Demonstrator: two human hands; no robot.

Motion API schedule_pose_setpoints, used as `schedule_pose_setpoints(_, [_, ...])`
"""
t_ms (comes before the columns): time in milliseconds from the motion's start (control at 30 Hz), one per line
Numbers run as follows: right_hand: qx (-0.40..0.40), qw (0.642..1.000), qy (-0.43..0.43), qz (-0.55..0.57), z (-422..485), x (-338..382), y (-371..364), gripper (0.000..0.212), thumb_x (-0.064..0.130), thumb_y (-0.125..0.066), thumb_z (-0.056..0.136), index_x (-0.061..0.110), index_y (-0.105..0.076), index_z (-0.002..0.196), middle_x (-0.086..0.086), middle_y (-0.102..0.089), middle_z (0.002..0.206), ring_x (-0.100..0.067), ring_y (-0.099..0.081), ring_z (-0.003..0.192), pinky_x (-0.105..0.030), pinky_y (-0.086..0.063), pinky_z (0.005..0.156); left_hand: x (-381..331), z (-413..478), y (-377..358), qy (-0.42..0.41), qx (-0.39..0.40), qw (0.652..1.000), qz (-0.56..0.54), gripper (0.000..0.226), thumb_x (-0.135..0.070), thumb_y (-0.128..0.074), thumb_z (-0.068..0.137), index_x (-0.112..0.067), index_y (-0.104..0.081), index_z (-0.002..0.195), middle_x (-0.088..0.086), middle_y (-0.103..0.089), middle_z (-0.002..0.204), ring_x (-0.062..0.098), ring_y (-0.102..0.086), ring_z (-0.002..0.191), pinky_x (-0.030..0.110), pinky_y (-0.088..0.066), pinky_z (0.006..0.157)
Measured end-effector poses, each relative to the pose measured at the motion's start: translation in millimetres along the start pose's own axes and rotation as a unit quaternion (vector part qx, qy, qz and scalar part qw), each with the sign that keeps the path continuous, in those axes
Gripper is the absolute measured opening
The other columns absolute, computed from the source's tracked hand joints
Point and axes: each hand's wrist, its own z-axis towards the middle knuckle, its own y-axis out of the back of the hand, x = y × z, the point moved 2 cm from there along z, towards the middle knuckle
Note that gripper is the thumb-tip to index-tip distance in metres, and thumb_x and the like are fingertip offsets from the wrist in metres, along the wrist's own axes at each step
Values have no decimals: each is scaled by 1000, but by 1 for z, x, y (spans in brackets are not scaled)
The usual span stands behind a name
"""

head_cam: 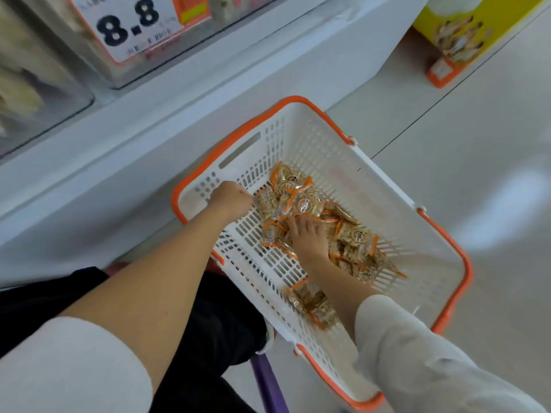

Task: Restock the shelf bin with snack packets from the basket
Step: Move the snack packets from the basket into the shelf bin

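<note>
Right hand (307, 235) on snack packets (353, 234), basket (387, 186)

At the upper left of the frame we read "8.8" in large black numerals on a white price card (131, 25) with an orange border, fixed to the front of the clear shelf bin (98, 70). The smaller print beneath it is too blurred to read, as are the round labels on the snack packets (307, 204).
</note>
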Motion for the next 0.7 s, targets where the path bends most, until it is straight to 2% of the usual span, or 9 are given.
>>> schedule_pose_setpoints(67, [0,998,21,51,-4,9,-9,66,5,-51,90,10,-18,147,-21,-51,132,-39,-45,125,-51,-35,107,-4,-3,-1,-6,1,1000,-1,16,-7,-53,86,-12,-59,73,12,-52,72,19,-50,69,32,-43,64])
schedule_pose_setpoints(100, [10,993,22,115,-3,13,-6,54,3,-45,90,12,-26,140,-18,-60,111,-35,-57,103,-44,-48,87,-7,-5,-1,-7,0,1000,-1,15,-8,-53,87,-13,-59,73,11,-52,73,19,-51,69,32,-42,65])
schedule_pose_setpoints(167, [38,961,-11,274,-4,21,16,32,2,-40,93,15,-44,123,-16,-60,89,-23,-52,59,-31,-40,47,-12,-11,4,-14,-2,1000,-12,14,-9,-53,87,-14,-56,75,10,-51,74,19,-49,70,32,-42,64])
schedule_pose_setpoints(200, [44,937,-23,346,-2,22,33,22,4,-41,95,13,-53,111,-17,-62,86,-21,-45,52,-29,-34,43,-14,-16,9,-17,-5,1000,-22,13,-8,-53,87,-14,-56,76,10,-50,75,19,-49,71,31,-43,64])
schedule_pose_setpoints(300, [54,888,-15,456,-1,14,101,28,5,-51,90,4,-64,115,-16,-63,86,-18,-47,58,-28,-40,52,-27,-35,30,-27,-26,998,-51,15,-6,-50,88,-13,-61,80,13,-55,78,22,-54,73,33,-49,67])
schedule_pose_setpoints(367, [53,861,8,506,-7,9,152,26,5,-63,85,-4,-62,110,-14,-61,88,-19,-56,65,-28,-47,58,-39,-51,44,-31,-30,996,-72,22,-3,-49,92,-11,-67,101,11,-59,87,28,-60,80,35,-51,72])
schedule_pose_setpoints(467, [65,802,73,589,-28,8,226,13,-2,-68,85,3,-56,87,-13,-54,73,-8,-58,49,-17,-48,46,-56,-81,68,-35,-26,989,-142,37,-10,-58,95,-7,-55,132,7,-58,108,25,-58,92,33,-51,71])
schedule_pose_setpoints(567, [86,782,144,601,-53,14,283,12,-1,-69,85,3,-59,90,-17,-53,83,-24,-62,77,-26,-57,67,-73,-112,98,-73,-31,975,-207,34,-12,-67,90,-9,-59,123,5,-62,112,18,-64,87,24,-54,64])
schedule_pose_setpoints(700, [53,771,195,604,-89,25,348,16,-4,-72,82,11,-71,76,-4,-72,83,-21,-69,90,-34,-55,88,-93,-161,148,-106,-41,957,-267,32,-7,-70,87,-10,-56,116,5,-65,99,12,-65,73,21,-57,63])
